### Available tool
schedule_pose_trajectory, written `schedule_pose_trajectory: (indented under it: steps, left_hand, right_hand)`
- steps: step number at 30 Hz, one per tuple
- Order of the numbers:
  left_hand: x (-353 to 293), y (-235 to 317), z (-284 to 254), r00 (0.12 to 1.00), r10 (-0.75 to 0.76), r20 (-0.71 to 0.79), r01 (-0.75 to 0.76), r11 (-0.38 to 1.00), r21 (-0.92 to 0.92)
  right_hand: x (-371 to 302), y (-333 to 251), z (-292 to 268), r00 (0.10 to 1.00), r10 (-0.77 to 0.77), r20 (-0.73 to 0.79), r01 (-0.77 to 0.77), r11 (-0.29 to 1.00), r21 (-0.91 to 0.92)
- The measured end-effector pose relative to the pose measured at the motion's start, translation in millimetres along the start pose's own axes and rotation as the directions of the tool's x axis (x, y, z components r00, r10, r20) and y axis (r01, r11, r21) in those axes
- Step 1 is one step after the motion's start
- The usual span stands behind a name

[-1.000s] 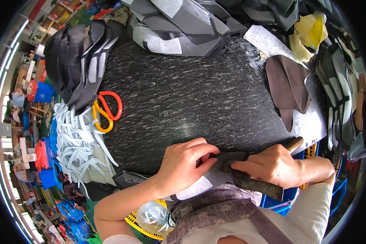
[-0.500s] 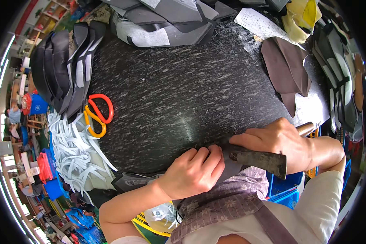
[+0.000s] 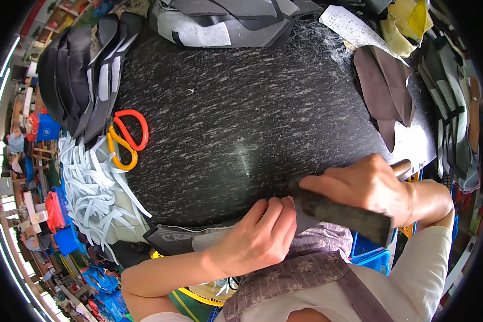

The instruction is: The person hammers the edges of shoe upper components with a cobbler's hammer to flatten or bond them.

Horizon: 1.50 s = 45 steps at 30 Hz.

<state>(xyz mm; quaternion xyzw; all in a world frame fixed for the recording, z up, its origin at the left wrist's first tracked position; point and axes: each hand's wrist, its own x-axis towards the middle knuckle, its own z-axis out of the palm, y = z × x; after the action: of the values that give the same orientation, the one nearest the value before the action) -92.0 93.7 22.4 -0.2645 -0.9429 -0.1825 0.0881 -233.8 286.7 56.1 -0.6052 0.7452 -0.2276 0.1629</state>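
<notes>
The curled left hand (image 3: 265, 233) pinches a dark-grey sheet piece (image 3: 305, 222), best steadied flat, grip clear of the wooden-handled, dark metal hammer (image 3: 354, 216) clenched in the right hand (image 3: 369, 185), by the black, white-flecked desk (image 3: 209, 118)'s near edge.

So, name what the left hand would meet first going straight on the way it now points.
Going rightward, the left hand would likely meet the hammer held in the right hand first, though depth is unclear.

Left hand (image 3: 265, 233) now in a tighter bunch than a second ago.
</notes>
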Motion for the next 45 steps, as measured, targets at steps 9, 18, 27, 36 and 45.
schedule_pose_trajectory:
  steps: [9,18,27,36,45]
  left_hand:
    - [-22.9,-11.9,0.7,0.977,-0.209,-0.050,0.183,0.931,-0.316]
    - [-32.7,-15.1,-1.0,0.974,-0.211,-0.086,0.167,0.917,-0.363]
    - [11.0,-24.4,-2.1,0.939,-0.227,-0.257,0.150,0.946,-0.288]
    - [1.3,-33.2,9.8,0.935,-0.262,-0.240,0.214,0.955,-0.206]
    - [-1.7,-32.4,0.6,0.940,-0.296,-0.171,0.251,0.938,-0.240]
  right_hand:
    - [8.4,-4.1,5.0,0.997,-0.067,-0.041,0.065,0.996,-0.054]
    - [15.8,-7.2,4.0,0.991,-0.132,-0.031,0.130,0.990,-0.055]
    - [13.0,12.6,-14.3,0.954,-0.044,-0.298,0.032,0.998,-0.046]
    - [12.6,28.7,-15.0,0.987,-0.014,-0.157,0.018,1.000,0.020]
    - [25.2,19.9,-3.2,0.993,-0.115,0.030,0.116,0.991,-0.062]
